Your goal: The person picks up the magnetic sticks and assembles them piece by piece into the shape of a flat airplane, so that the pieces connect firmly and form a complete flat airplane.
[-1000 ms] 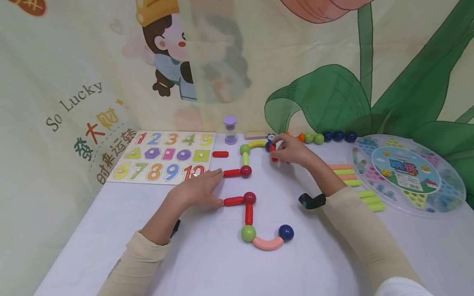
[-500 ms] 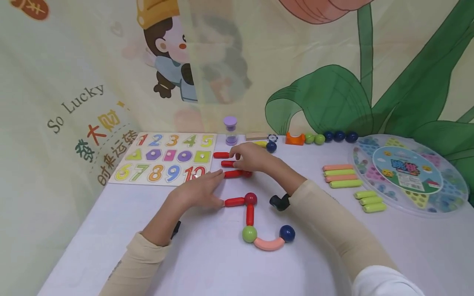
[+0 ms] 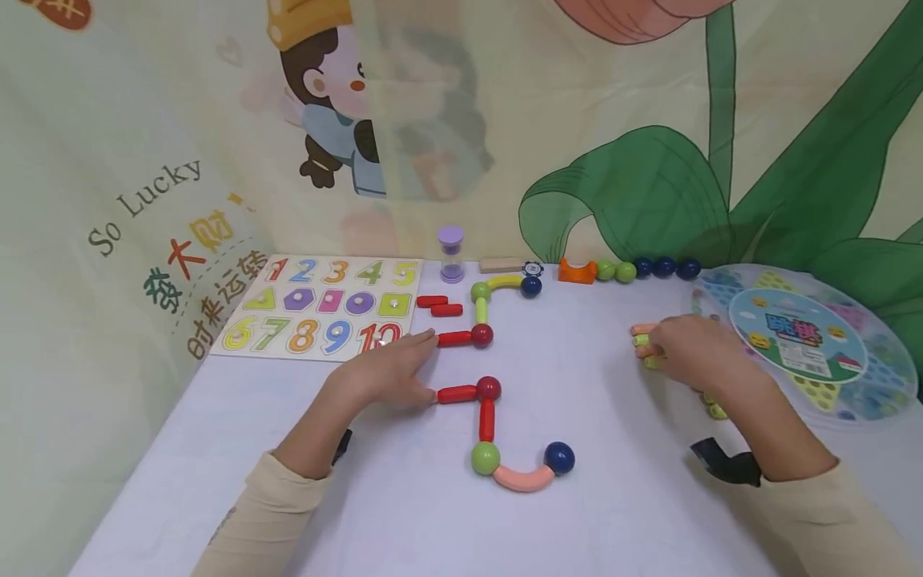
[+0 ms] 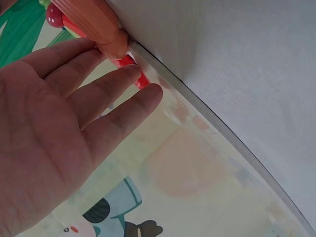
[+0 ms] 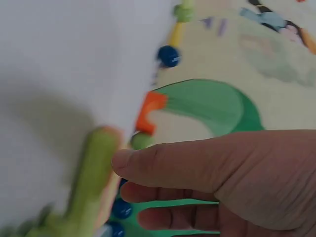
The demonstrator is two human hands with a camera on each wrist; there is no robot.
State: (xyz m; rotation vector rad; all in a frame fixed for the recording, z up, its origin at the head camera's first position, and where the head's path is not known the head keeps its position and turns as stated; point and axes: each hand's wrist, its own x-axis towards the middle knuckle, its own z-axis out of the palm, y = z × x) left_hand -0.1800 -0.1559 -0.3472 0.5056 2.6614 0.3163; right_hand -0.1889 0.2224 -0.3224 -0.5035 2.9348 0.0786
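Note:
In the head view my left hand (image 3: 385,373) rests on the table with fingers spread. Its fingertips reach the end of a red magnetic rod (image 3: 455,338), its thumb the end of another red rod (image 3: 457,393). Each rod joins a dark red ball. From one ball (image 3: 481,335) a green rod, green ball, yellow curved rod and navy ball (image 3: 530,287) lead on. The other ball (image 3: 488,389) leads to a red rod, green ball (image 3: 485,458), pink curved rod (image 3: 524,479) and navy ball. My right hand (image 3: 695,349) hovers over pink and green rods (image 5: 94,173), thumb and fingers apart.
Two loose red rods (image 3: 447,310) lie beside the number puzzle board (image 3: 317,308). Along the back stand a purple sand timer (image 3: 451,255), an orange block (image 3: 577,271) and several green and navy balls (image 3: 665,268). A round board game (image 3: 800,328) lies at the right.
My right hand has carried a red rod from near the navy ball to beside the other loose red rod, let it go, and moved right to the pink and green rods. My left hand stays put.

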